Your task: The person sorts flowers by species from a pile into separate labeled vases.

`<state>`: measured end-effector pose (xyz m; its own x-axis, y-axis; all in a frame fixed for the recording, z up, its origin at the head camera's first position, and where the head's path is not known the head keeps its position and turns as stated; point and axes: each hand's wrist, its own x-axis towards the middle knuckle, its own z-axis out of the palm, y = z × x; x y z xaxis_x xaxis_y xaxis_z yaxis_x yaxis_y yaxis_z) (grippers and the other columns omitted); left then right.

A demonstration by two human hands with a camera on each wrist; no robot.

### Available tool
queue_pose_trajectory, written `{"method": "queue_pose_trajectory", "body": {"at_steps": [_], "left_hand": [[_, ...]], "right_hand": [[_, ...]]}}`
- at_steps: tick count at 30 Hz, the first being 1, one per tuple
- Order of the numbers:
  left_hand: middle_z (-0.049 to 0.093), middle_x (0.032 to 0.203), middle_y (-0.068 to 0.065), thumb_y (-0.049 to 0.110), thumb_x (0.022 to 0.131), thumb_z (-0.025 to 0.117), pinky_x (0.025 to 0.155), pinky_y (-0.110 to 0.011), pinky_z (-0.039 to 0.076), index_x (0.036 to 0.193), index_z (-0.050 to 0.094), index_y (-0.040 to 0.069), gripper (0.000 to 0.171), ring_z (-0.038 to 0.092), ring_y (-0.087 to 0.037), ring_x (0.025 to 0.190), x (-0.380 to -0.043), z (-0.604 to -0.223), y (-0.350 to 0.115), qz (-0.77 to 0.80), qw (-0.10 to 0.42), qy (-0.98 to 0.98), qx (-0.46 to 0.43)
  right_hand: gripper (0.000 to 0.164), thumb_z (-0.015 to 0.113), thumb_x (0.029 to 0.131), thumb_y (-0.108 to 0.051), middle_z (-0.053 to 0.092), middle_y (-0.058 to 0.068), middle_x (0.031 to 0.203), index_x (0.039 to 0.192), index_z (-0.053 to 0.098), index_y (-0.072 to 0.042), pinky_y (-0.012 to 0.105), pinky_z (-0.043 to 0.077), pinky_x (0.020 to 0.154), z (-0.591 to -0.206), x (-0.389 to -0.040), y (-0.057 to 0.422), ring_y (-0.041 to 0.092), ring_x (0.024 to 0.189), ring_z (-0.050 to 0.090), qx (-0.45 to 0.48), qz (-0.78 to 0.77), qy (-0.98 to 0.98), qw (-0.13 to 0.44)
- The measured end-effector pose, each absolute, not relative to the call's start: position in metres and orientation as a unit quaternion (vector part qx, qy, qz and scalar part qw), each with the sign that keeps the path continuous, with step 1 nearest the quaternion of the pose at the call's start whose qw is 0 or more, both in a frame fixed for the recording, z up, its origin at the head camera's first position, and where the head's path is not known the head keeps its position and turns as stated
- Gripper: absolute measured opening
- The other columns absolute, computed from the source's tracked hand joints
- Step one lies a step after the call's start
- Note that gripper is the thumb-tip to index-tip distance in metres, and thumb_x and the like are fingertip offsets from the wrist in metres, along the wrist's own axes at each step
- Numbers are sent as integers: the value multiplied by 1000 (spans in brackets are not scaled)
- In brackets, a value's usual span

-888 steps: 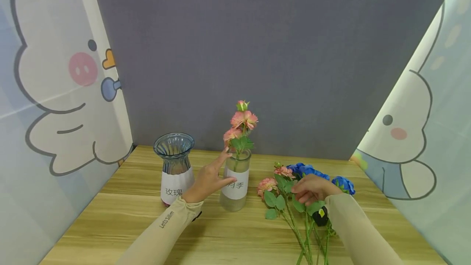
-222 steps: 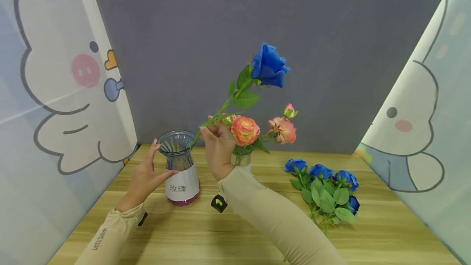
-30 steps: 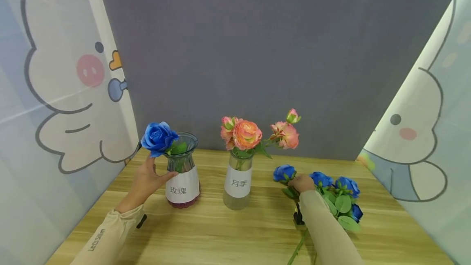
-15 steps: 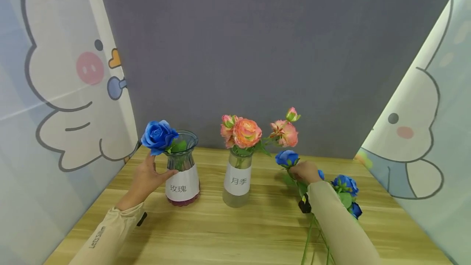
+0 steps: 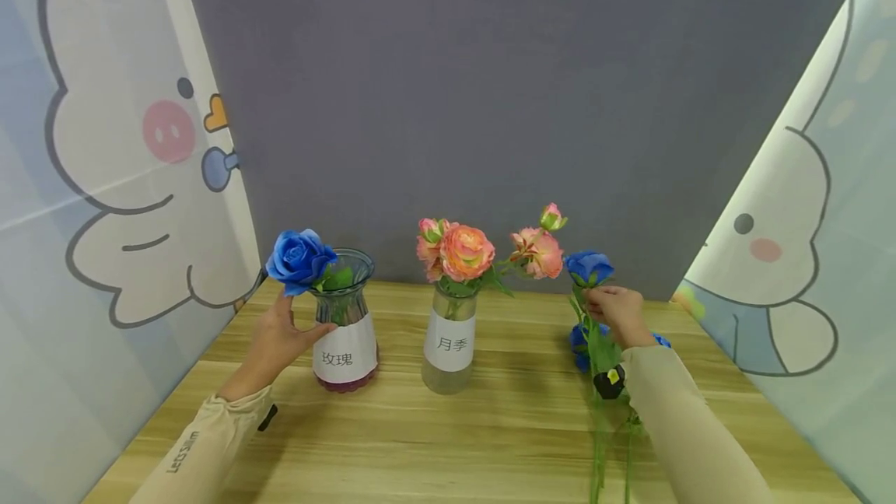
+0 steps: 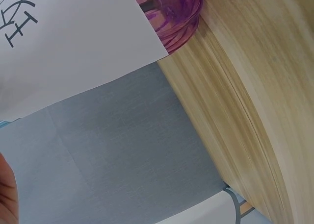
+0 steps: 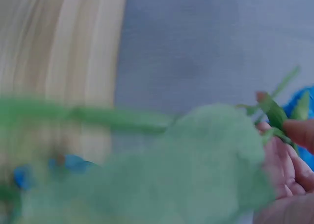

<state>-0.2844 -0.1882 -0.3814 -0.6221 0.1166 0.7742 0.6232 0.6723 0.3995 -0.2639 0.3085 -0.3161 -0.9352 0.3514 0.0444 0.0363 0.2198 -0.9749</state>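
Observation:
My right hand [image 5: 619, 311] pinches a blue rose [image 5: 588, 264] just under its bloom and holds it raised, stem and leaves hanging down. In the right wrist view a blurred leaf [image 7: 196, 160] covers much of the scene, with thumb and fingers at the rose's base. At the left, a blue-and-purple glass vase [image 5: 345, 383] with a paper label holds one blue rose [image 5: 299, 261] leaning over its rim. My left hand [image 5: 273, 344] is spread at that vase, thumb straight along the label's edge; its other fingers are partly behind the bloom.
A clear labelled vase [image 5: 448, 381] with pink-orange flowers [image 5: 467, 253] stands mid-table, one spray reaching right. More blue roses [image 5: 579, 344] lie under the right hand, partly hidden by arm and leaves. A grey backdrop [image 5: 476, 115] rises behind the table.
My right hand has lifted the blue rose off the table, moving up and right. The left hand stays at its vase. Earlier, pink flowers lay on the table and the left vase held no rose.

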Motion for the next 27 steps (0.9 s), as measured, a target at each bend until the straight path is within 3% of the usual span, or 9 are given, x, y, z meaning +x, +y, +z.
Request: {"method": "queue_pose_trajectory", "body": {"at_steps": [3, 8, 22, 27], "left_hand": [[34, 67, -1, 6, 59, 91, 47, -27, 27, 132, 42, -5, 88, 29, -7, 53, -284, -381, -188, -340, 370, -837, -218], [34, 67, -1, 5, 59, 90, 48, -27, 27, 131, 42, -5, 87, 30, -10, 53, -283, -380, -188, -342, 363, -841, -211], [36, 69, -1, 6, 60, 90, 48, -27, 27, 133, 42, -4, 89, 29, -6, 53, -284, -381, -188, -345, 366, -836, -221], [33, 67, 0, 4, 58, 91, 46, -26, 26, 132, 42, -6, 90, 27, -5, 50, -286, -383, -188, -342, 373, -833, -223]], "right_hand": [[10, 60, 92, -5, 65, -7, 68, 92, 69, -2, 20, 53, 64, -308, -261, 308, 4, 64, 64, -126, 655, -725, 172], [27, 57, 93, -3, 66, -5, 68, 73, 67, -17, 19, 52, 62, -297, -253, 307, 5, 64, 65, -133, 730, -640, 200], [18, 54, 92, 6, 61, 6, 69, 76, 61, 0, 22, 53, 56, -297, -239, 311, 13, 59, 58, -156, 867, -379, 284], [5, 58, 90, 5, 57, 8, 81, 91, 54, 3, 21, 53, 58, -302, -238, 311, 14, 63, 56, -123, 856, -378, 331]]}}
